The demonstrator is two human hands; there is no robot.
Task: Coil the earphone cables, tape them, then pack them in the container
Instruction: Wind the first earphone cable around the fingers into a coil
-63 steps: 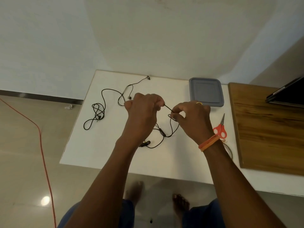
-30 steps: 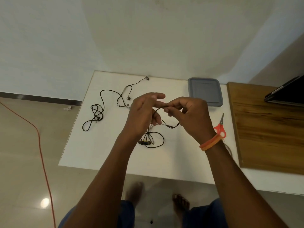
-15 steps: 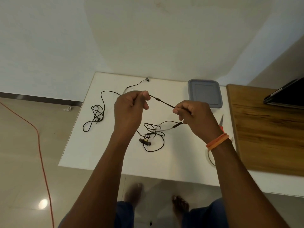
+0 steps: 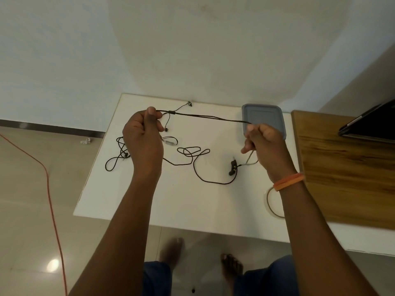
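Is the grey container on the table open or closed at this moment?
Closed. The grey container at the table's far side has its flat lid seated on top, and nothing of the inside shows.

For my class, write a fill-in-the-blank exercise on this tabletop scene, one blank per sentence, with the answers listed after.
1. The left hand and right hand hold a stretch of black earphone cable pulled ____ between them.
2. The grey container has its lid ____.
3. The band on the right wrist is ____ in colour.
4. The roll of tape lies on the white table partly hidden by the ____ forearm.

Answers: taut; on; orange; right
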